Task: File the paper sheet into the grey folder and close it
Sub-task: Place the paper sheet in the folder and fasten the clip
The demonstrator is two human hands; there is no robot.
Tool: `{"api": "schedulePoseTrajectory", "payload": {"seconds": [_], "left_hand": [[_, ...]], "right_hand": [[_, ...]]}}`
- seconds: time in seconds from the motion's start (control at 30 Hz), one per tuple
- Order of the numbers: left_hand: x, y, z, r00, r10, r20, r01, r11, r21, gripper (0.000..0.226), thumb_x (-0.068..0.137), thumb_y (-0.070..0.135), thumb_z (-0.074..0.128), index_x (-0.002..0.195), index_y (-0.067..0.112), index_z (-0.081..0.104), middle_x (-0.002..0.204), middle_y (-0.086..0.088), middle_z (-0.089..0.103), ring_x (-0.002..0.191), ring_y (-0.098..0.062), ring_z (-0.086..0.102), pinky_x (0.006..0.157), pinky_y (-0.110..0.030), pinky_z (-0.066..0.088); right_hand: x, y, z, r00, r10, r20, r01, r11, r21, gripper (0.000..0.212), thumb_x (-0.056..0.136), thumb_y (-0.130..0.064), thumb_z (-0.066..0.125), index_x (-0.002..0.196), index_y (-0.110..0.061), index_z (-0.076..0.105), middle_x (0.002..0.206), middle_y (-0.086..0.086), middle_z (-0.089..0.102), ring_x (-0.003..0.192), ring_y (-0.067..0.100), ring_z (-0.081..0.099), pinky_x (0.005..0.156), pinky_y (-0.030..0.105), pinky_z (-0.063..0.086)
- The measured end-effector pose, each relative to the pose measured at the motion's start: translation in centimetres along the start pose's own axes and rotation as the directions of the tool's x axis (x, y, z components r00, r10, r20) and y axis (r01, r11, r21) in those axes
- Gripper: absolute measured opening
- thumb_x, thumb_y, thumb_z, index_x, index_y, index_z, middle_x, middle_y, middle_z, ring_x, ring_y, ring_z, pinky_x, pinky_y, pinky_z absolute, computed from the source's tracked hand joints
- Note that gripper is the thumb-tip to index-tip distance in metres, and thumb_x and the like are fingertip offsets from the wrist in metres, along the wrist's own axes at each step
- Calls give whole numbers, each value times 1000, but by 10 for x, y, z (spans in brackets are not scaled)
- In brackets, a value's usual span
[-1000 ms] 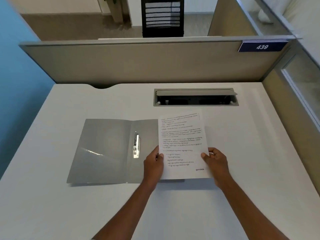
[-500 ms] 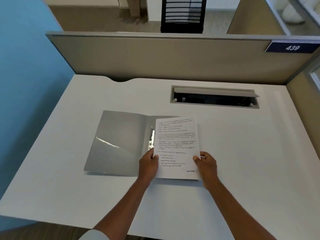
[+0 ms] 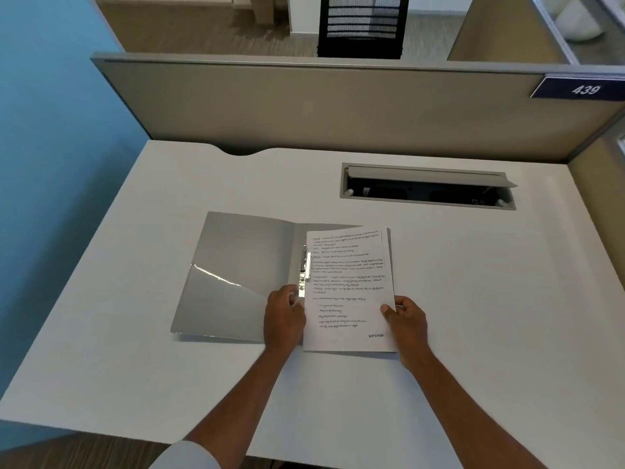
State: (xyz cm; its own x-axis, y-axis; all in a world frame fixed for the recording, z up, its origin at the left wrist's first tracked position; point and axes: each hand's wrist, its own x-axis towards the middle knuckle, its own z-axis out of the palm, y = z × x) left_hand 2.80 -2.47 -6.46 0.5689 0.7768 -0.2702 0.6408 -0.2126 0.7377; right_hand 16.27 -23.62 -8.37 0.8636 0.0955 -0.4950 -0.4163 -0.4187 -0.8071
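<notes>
The grey folder lies open flat on the white desk, its left flap bare and a metal clip along the spine. A handwritten paper sheet covers the folder's right half, its left edge just right of the clip. My left hand grips the sheet's lower left edge, beside the bottom of the clip. My right hand grips the lower right edge, thumb on top. The folder's right flap is almost entirely hidden under the sheet.
An open cable slot is cut into the white desk behind the folder. A beige partition with a "439" plate bounds the far edge. A blue wall stands at left.
Both hands have slid the sheet leftward over the folder's right half, up against the clip. The camera has also shifted, moving the whole desk rightward in view.
</notes>
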Motion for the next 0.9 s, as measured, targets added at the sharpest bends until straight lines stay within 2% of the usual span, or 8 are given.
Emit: {"api": "schedulePoseTrajectory", "payload": {"seconds": [0.1,0.17,0.23,0.43,0.57,0.7,0.8,0.9], "left_hand": [[7,-5,-3,998,35,49,-37,999,34,21,102,9,63,122,11,71,111,-6,63,99,-22,65,86,-29,53],[10,-7,-4,994,56,90,-61,996,61,17,103,11,64,118,9,73,109,-10,63,99,-26,68,91,-35,62],[12,-8,-4,992,69,110,-77,995,70,14,103,13,66,115,11,73,108,-10,64,98,-26,68,92,-37,64],[13,-11,-5,987,77,142,-86,995,60,21,99,10,71,120,14,72,103,-8,64,95,-26,67,91,-36,62],[16,-14,-9,979,97,180,-111,991,68,27,96,6,73,121,14,73,99,-10,65,94,-26,65,90,-37,61],[19,-15,-13,968,110,225,-131,988,79,37,94,4,74,128,17,72,99,-13,67,95,-26,63,87,-32,57],[20,-15,-16,959,123,255,-152,984,96,36,89,1,77,123,14,73,93,-19,65,91,-30,63,87,-42,59],[20,-17,-18,946,140,291,-174,980,92,37,87,0,80,121,10,71,88,-19,64,87,-34,65,87,-48,62]], "right_hand": [[0,1,3,1000,-4,-5,4,1000,-19,10,96,-16,73,102,-23,72,106,-5,81,96,19,77,83,34,60],[0,2,4,1000,-4,-6,4,1000,-21,10,96,-16,73,102,-24,72,108,-4,81,97,21,77,88,39,62],[-1,2,6,1000,-4,-15,4,1000,-28,11,96,-16,73,105,-23,72,110,-2,81,98,23,76,92,42,62],[-4,0,9,1000,2,-29,-4,999,-39,9,97,-16,72,105,-19,71,111,1,81,98,26,76,94,47,63],[-3,-5,10,999,1,-34,-3,999,-34,9,97,-16,72,105,-20,71,113,1,81,99,24,76,92,41,62],[-1,-11,12,999,9,-31,-10,999,-44,9,99,-16,71,108,-19,69,116,3,80,101,26,76,95,46,63],[-2,-15,12,1000,-2,-30,0,998,-68,12,100,-16,70,112,-16,70,119,5,79,101,26,75,82,33,61],[-2,-19,12,999,-42,-15,39,986,-161,17,102,-21,68,118,-15,71,121,4,78,96,22,70,68,19,48]]}}
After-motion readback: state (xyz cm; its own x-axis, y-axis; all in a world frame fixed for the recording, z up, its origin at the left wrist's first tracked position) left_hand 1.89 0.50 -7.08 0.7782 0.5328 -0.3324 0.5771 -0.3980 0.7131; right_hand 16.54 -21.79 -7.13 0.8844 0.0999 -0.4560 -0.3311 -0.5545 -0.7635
